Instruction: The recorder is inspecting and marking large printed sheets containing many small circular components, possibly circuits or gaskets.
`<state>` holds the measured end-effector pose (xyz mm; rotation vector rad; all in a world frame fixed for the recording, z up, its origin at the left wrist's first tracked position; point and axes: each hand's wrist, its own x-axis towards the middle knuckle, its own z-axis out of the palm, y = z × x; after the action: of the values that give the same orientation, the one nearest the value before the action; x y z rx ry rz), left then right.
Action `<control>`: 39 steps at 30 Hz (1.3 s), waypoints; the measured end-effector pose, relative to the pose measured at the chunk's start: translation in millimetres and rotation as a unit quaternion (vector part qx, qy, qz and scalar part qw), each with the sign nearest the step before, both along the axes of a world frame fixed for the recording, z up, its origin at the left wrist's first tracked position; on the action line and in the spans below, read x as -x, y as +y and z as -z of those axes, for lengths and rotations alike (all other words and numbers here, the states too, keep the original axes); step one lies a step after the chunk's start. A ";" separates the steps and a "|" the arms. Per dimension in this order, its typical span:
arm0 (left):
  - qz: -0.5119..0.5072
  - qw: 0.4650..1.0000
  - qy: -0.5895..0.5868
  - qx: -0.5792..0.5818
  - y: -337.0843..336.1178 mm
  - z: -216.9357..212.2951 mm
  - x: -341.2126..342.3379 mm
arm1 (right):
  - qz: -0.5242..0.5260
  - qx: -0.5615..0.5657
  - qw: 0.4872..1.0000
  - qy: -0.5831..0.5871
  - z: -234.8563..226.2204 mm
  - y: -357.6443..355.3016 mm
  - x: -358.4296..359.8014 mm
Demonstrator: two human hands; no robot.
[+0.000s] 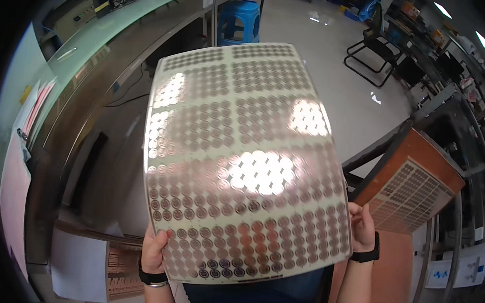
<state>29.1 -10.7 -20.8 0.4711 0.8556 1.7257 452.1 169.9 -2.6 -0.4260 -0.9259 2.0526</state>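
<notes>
A large, thin, pale circuit board panel (232, 212) fills the middle of the view, covered with rows of round coppery discs. It is raised and tilted, and bright light glares off several patches of it. My left hand (155, 251) grips its lower left edge, with the thumb over the face. On the opposite edge, my right hand (363, 226) is closed around the side, its fingers partly behind the panel. To the right of that hand, a similar panel (413, 190) leans against a brown board (449, 165).
A long glass-topped bench (134, 9) runs along the left, with papers (23, 151) hanging nearby. A blue stool (241, 20) and a black chair (373, 45) stand farther off. At lower left are a white sheet (81, 267) and a slotted brown rack (125, 270).
</notes>
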 end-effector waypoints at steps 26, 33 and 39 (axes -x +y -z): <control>-0.082 0.990 -0.084 -0.077 16.6 10.5 -25.1 | 0.212 0.021 0.975 0.062 -18.4 -3.3 40.8; -0.191 0.981 -0.037 0.015 12.6 2.9 -11.2 | 0.306 -0.027 0.948 0.083 -12.8 -2.7 -9.0; -0.252 0.966 0.009 0.060 1.1 17.7 3.8 | 0.296 -0.047 0.949 0.098 -16.6 -12.3 -1.9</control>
<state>25.3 -9.6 -38.5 0.1929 1.1561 2.1142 454.0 157.6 14.0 -0.3827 -0.6669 1.4645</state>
